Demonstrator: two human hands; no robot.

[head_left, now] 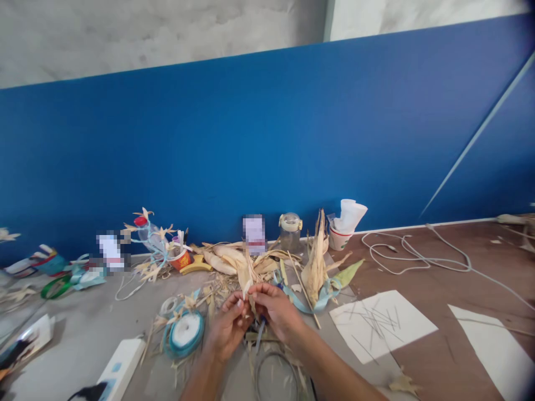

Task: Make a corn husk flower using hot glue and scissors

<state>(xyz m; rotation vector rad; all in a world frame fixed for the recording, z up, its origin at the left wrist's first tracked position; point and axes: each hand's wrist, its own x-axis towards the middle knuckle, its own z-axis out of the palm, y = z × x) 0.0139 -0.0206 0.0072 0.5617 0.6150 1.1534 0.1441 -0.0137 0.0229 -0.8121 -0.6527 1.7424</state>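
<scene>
My left hand point(233, 320) and my right hand point(276, 309) meet at the middle of the table, fingers closed together. Pinched between them is a pale dried corn husk point(244, 276), its broad part pointing up and away from me. Just left of my left hand lies a spool of teal ribbon point(186, 332). Behind my hands is a heap of dried corn husks point(223, 258). To the right, a bundle of husks point(315, 273) stands upright with light blue ribbon point(321, 301) around its base. The fingertips partly hide the husk's lower end.
White paper point(382, 323) with thin dark sticks lies on the right, near a white cable point(422, 262). A clear jar point(290, 234) and a paper cup point(339, 238) stand along the blue partition point(267, 139). A bottle with husk flowers point(152, 236) and a power strip point(123, 367) are leftward.
</scene>
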